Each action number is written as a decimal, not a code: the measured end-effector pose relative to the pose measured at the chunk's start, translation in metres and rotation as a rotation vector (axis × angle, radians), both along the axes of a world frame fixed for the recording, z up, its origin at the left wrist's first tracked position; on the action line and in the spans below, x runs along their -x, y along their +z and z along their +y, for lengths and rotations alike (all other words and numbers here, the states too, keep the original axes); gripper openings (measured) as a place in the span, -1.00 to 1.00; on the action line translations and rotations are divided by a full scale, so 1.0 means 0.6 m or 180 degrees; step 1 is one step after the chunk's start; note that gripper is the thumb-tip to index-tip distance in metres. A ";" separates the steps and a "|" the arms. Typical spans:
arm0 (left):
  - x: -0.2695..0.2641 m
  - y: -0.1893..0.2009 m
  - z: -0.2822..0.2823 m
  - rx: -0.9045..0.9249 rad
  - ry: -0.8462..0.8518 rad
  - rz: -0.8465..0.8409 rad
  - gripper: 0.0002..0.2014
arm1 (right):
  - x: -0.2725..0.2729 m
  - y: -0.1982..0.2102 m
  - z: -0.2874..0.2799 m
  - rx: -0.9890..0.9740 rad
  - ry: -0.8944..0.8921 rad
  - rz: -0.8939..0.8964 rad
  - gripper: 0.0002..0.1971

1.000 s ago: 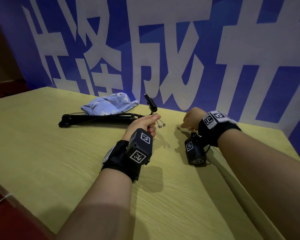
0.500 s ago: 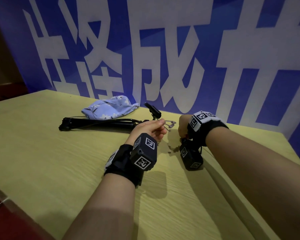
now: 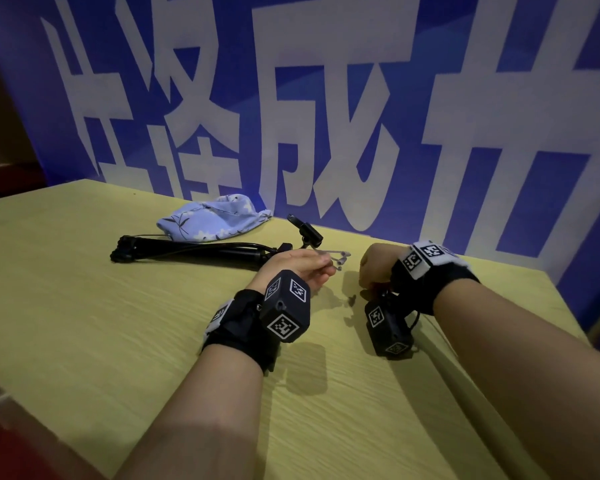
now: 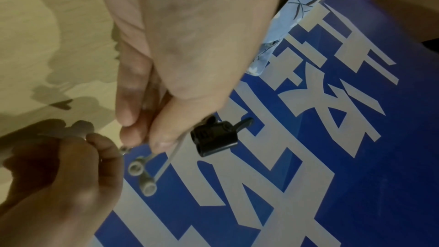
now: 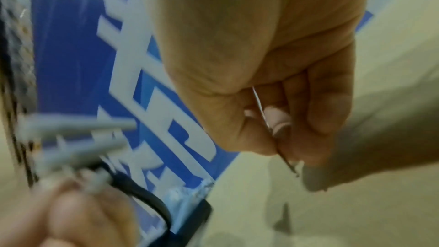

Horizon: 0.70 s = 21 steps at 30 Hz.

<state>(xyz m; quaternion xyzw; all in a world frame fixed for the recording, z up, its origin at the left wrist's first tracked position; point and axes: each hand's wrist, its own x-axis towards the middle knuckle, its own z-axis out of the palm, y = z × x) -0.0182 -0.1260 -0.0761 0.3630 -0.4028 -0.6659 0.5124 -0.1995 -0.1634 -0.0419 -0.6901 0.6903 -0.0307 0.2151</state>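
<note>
My left hand (image 3: 300, 268) pinches a small bunch of grey plastic adapter nozzles (image 3: 340, 259) between thumb and fingers, their round ends (image 4: 142, 168) sticking out to the right. Close beside it, my right hand (image 3: 374, 268) is curled low over the table. It pinches a thin metal needle (image 5: 261, 108) between thumb and fingertips. The right hand (image 4: 59, 185) is just short of the nozzle ends. The nozzles (image 5: 78, 138) look blurred in the right wrist view.
A black hand pump (image 3: 187, 251) lies on the yellow wooden table (image 3: 84, 323) behind my left hand, its black valve head (image 3: 310, 233) raised on a hose. A blue floral cloth bag (image 3: 215, 218) sits by the blue banner wall. A small dark piece (image 3: 351, 299) lies between my hands.
My right hand has moved left and down toward the table, closer to my left hand. My left hand has turned the nozzle ends toward it.
</note>
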 end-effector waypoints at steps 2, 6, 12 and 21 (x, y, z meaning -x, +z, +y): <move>0.002 0.003 0.003 0.0027 0.0025 -0.0040 -0.95 | 0.012 0.002 0.026 -0.0073 -0.0191 -0.0626 -0.74; 0.009 0.013 0.009 0.0078 0.0158 -0.0181 -0.97 | 0.036 0.009 0.078 -0.0035 -0.0280 -0.2478 -0.89; 0.021 0.018 0.021 0.0300 0.0462 -0.0415 -0.95 | 0.042 0.048 0.114 0.0255 0.0185 -0.2944 -0.89; 0.028 0.016 0.020 0.0455 0.0592 -0.0754 -0.94 | 0.011 0.063 0.115 0.0600 0.0392 -0.2392 -0.92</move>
